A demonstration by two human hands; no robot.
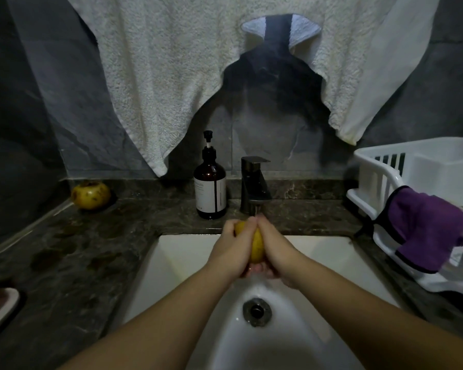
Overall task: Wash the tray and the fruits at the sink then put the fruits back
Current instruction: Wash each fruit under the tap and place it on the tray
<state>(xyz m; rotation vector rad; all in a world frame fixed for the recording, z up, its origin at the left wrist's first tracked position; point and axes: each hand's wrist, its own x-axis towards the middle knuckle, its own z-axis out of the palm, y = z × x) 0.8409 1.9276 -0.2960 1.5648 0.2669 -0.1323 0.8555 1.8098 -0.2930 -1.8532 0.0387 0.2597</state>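
While a yellow fruit (257, 245) is held over the sink (177, 252), it is gripped between both hands just below the faucet (254, 182): the left hand (231, 245) is curled round its left side and the right hand (274, 249) round its right, fingertips meeting above it. The fruit-washing step appears to be in hand; whether water is running cannot be told. Next, the fruit would likely need turning under the spout, then setting aside. A second, spotted fruit (91, 194) is seen on the counter (96, 244), well to the left of the hands and beyond them. A white tray edge (3, 305) is glimpsed far left and nearer than the hands, with something dark on it that cannot be made out. To the right, a white dish rack (369, 180) is draped with a purple cloth (428, 222). A soap bottle (210, 188) stands just beyond the left hand.
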